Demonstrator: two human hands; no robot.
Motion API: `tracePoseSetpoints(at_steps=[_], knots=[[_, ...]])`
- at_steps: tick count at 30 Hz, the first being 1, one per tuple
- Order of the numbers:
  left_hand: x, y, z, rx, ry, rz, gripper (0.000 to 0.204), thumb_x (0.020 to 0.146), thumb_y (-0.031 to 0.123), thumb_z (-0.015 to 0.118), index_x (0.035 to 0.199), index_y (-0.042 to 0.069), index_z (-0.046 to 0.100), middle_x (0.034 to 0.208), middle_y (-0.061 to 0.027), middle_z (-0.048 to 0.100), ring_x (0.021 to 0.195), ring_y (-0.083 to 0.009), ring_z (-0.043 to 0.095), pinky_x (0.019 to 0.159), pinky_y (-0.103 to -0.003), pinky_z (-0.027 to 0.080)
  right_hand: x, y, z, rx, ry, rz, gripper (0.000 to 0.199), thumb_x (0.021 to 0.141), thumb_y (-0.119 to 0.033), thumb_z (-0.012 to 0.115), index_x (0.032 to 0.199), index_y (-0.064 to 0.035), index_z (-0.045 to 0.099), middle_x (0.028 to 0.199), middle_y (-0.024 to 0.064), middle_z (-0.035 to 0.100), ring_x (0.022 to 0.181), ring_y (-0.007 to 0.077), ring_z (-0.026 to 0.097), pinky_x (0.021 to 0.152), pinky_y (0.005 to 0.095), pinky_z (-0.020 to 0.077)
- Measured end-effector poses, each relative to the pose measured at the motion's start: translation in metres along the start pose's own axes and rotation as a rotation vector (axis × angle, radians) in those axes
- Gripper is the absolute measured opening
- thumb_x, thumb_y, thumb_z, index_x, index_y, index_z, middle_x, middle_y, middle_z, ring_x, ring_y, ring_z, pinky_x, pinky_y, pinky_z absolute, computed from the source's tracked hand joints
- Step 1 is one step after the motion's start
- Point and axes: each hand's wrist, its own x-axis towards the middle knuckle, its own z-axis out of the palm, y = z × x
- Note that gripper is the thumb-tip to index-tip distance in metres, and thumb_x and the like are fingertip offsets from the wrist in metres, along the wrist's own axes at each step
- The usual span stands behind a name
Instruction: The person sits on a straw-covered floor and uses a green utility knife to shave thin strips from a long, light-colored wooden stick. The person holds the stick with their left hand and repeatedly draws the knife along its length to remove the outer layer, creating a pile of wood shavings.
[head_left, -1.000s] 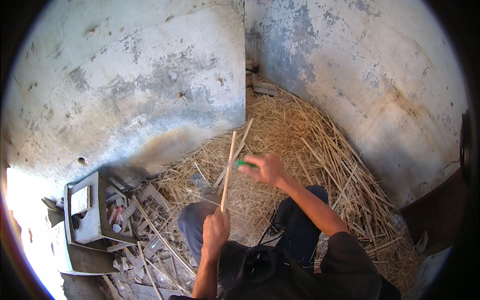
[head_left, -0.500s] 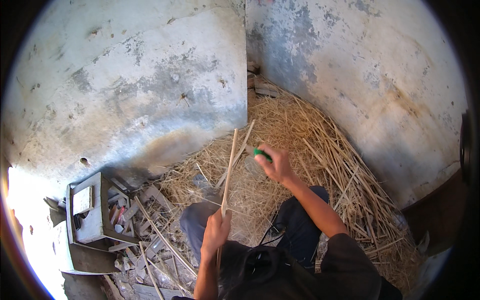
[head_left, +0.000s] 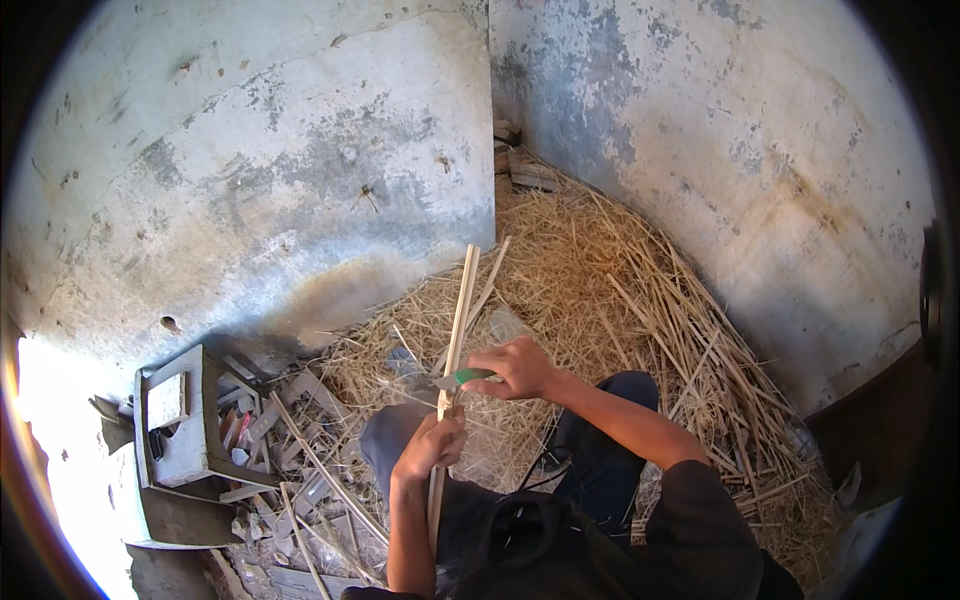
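Observation:
My left hand (head_left: 432, 442) is closed round the lower part of a long pale wooden strip (head_left: 462, 310), which stands nearly upright in front of me, leaning slightly right at the top. In my right hand (head_left: 515, 368) is a knife (head_left: 474, 375) with a green handle, its short grey blade pointing left. The blade lies against the strip just above my left fist. A lengthwise line runs down the strip's upper part; whether it is split through or two strips lie together I cannot tell.
Straw-like shavings (head_left: 570, 235) cover the floor ahead, with a pile of thin sticks (head_left: 690, 320) along the right wall. At the left lies a worn wooden box frame (head_left: 205, 420) among scraps. Two long sticks (head_left: 325, 465) slant beside my left leg. Peeling walls (head_left: 300, 150) meet ahead.
My right hand has come left and down with the knife, from apart to touching the strip. The strip has turned slightly, and its top now shows a lengthwise line.

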Motion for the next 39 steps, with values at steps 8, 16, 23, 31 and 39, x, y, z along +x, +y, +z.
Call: tracePoseSetpoints(at_steps=[8, 16, 23, 31, 39], knots=[[0.003, -0.004, 0.001, 0.010, 0.039, 0.028, 0.019, 0.107, 0.023, 0.048, 0.091, 0.012, 0.046, 0.060, 0.0047, 0.035, 0.047, -0.0071, 0.027, 0.044, -0.029, 0.022, 0.000, -0.002, 0.003, -0.127, 0.089, -0.001, 0.039, 0.097, -0.056, 0.075, 0.092, -0.0175, 0.080, 0.075, 0.0011, 0.078, 0.049, 0.0187, 0.067, 0.046, 0.0347, 0.0501], [0.006, -0.005, 0.000, 0.009, 0.071, 0.038, 0.019, 0.106, 0.021, 0.047, 0.090, 0.012, 0.046, 0.061, 0.0052, 0.035, 0.047, -0.0071, 0.027, 0.044, -0.029, 0.022, 0.008, 0.002, -0.009, -0.188, 0.077, 0.001, 0.039, 0.097, -0.057, 0.074, 0.088, -0.0197, 0.079, 0.068, -0.0008, 0.074, 0.045, 0.0156, 0.064, 0.042, 0.0324, 0.0463], [0.001, -0.005, 0.001, 0.035, 0.092, 0.025, 0.018, 0.106, 0.020, 0.046, 0.090, 0.011, 0.048, 0.060, 0.0043, 0.038, 0.047, -0.0076, 0.031, 0.044, -0.028, 0.025, 0.009, 0.007, -0.010, -0.187, 0.087, -0.023, 0.043, 0.099, -0.060, 0.072, 0.087, -0.0197, 0.080, 0.063, -0.0022, 0.071, 0.043, 0.0144, 0.061, 0.040, 0.0325, 0.0437], [-0.008, -0.008, 0.007, 0.035, 0.123, -0.010, 0.016, 0.104, 0.018, 0.046, 0.089, 0.011, 0.048, 0.060, 0.0037, 0.040, 0.048, -0.0080, 0.033, 0.045, -0.029, 0.027, 0.010, 0.025, -0.022, -0.246, 0.052, 0.122, 0.045, 0.101, -0.060, 0.067, 0.090, -0.0181, 0.078, 0.063, 0.0002, 0.070, 0.044, 0.0177, 0.062, 0.041, 0.0337, 0.0437], [-0.022, -0.010, 0.016, 0.075, 0.145, -0.041, 0.016, 0.102, 0.015, 0.046, 0.086, 0.012, 0.047, 0.062, 0.0039, 0.041, 0.051, -0.0075, 0.036, 0.047, -0.029, 0.029, 0.011, 0.043, -0.030, -0.337, 0.061, 0.153, 0.053, 0.105, -0.065, 0.059, 0.096, -0.0171, 0.078, 0.060, -0.0033, 0.064, 0.041, 0.0082, 0.046, 0.039, 0.0321, 0.0389]])
